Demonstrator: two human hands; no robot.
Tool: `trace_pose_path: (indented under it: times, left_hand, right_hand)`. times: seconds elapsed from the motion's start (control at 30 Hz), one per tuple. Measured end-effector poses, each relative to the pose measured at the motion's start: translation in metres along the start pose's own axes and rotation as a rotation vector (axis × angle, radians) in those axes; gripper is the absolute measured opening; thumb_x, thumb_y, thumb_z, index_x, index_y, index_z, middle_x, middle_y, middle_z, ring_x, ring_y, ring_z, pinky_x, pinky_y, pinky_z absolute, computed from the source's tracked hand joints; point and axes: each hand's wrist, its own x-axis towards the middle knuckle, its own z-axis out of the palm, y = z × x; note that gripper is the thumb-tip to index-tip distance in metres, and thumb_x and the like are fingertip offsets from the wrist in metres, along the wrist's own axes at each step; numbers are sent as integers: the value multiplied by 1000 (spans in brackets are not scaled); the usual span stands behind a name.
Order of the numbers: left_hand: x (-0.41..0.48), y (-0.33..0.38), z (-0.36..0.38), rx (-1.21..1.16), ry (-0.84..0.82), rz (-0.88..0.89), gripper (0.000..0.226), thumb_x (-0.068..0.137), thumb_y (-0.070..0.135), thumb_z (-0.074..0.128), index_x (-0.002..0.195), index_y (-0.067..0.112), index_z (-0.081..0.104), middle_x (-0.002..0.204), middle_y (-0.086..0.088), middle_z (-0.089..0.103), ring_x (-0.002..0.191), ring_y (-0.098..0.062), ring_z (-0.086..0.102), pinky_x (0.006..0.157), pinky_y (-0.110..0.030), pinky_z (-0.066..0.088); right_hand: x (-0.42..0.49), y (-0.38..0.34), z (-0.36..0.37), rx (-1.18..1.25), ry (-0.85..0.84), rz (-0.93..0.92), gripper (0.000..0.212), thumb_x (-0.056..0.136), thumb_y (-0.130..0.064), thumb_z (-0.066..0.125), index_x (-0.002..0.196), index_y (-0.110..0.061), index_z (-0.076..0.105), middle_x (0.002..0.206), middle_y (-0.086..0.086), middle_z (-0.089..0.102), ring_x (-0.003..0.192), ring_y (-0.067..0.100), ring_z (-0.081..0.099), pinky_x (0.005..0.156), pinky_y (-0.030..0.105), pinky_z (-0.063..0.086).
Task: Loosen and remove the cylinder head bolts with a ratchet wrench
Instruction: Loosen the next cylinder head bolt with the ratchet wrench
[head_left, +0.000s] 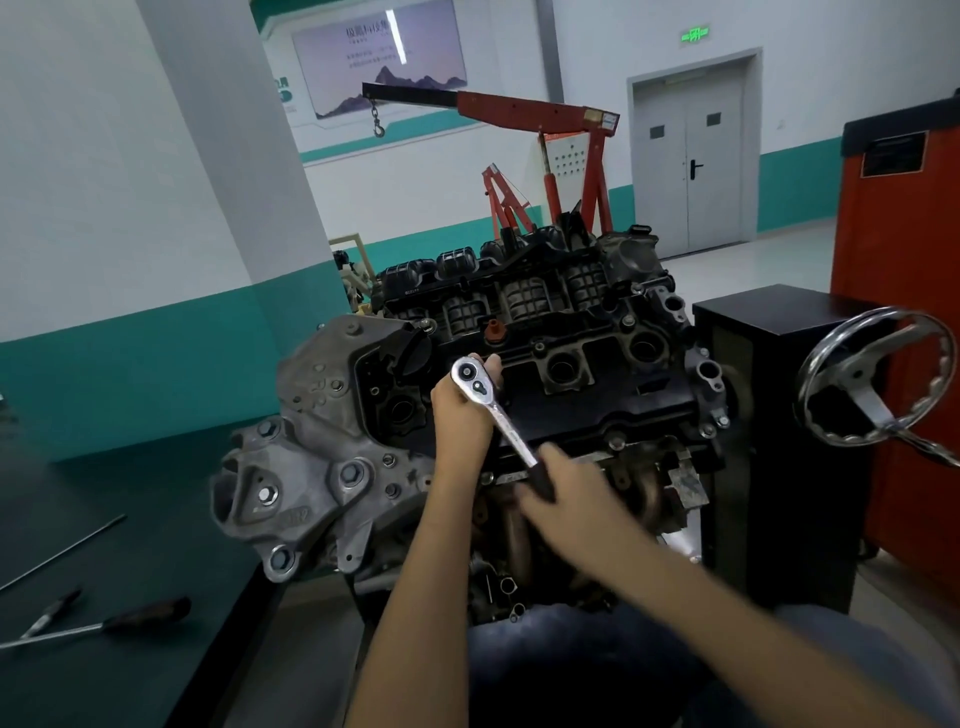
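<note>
1. Your left hand (462, 410) held the round shiny head of the ratchet wrench (501, 415). Your fingers were curled round the head from behind.
2. Your right hand (563, 493) was wrapped tight round the black handle at the other end of the wrench. That hand looked blurry.
3. The wrench ran on a slant between your two hands. The head was up by your left hand and the handle was down by your right hand.
4. The head sat over the black engine cover (597, 410), right at your left grip. What lay under the head was hidden, so I cannot tell if it sat on a bolt.
5. One small cover bolt (616, 443) showed near your right hand, on the near edge of the cover.
6. Far off to the left of your left hand, two screwdrivers (145, 613) lay on a dark table (130, 519).
7. Well off to the right of your right hand stood a shiny hand wheel (878, 379).
8. Far behind both hands stood a red engine crane (535, 111).
</note>
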Motion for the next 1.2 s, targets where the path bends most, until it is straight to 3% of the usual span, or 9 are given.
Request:
trace_pose_path:
  times: [0.17,0.37,0.43,0.53,0.63,0.77,0.9,1.07,1.2]
  left_hand:
    - [6,0,-6,105,-24,-10,41,94,17,59,65,2,34,66,-11,33,63,-20,32,52,-24,29]
    - [10,-3,-8,118,-186,46,54,92,9,59,48,28,34,52,13,32,56,-9,29,56,-24,28]
    - [11,-4,-9,105,-190,59,54,91,3,57,46,31,47,49,15,40,54,0,35,58,-17,34]
    - [6,-3,-10,109,-150,55,51,91,1,54,53,35,60,52,17,51,59,-1,44,69,-28,41]
    - [0,-6,-5,68,-82,43,46,93,7,56,53,28,50,53,14,47,60,-4,42,65,-29,37]
    - [2,-7,2,73,-22,48,48,95,17,59,59,21,29,61,-4,31,65,-19,30,64,-34,27]
    - [4,-4,-1,130,-15,22,47,95,21,59,59,24,29,63,-6,32,66,-22,32,64,-36,30]
    - [9,-7,-4,80,-105,34,48,89,19,61,50,29,36,55,10,34,62,-16,32,62,-31,29]
    - [14,-2,-4,129,-151,69,49,88,4,58,50,35,57,50,16,49,60,-2,42,62,-24,37]
  right_hand:
    - [-4,-16,48,183,28,57,10,90,-15,53,87,-14,43,73,7,53,57,15,50,48,18,35]
    - [35,16,-68,-338,-190,-118,10,88,-18,56,84,-14,48,67,0,50,57,20,55,53,33,45]
    - [58,12,-97,-544,-243,-191,9,89,-21,56,92,-14,51,68,-3,49,56,12,53,50,28,42]
    - [71,7,-108,-675,-208,-241,10,89,-23,56,93,-18,49,67,-5,46,57,11,49,49,24,34]
    - [37,16,-72,-472,-87,-105,19,88,-26,57,83,-26,38,70,0,47,61,22,53,54,31,42]
    - [-8,-3,18,53,62,56,16,88,-19,56,84,-18,41,65,2,50,56,16,51,50,25,41]
    - [-7,-17,53,241,98,87,15,88,-11,54,82,-17,42,64,2,51,47,6,49,45,16,39]
    - [14,14,-21,-156,-73,-37,14,87,-18,54,85,-24,41,73,6,48,58,18,47,56,26,37]
    - [58,11,-98,-690,-152,-173,14,89,-25,55,99,-23,45,70,-7,43,67,21,55,57,29,40]
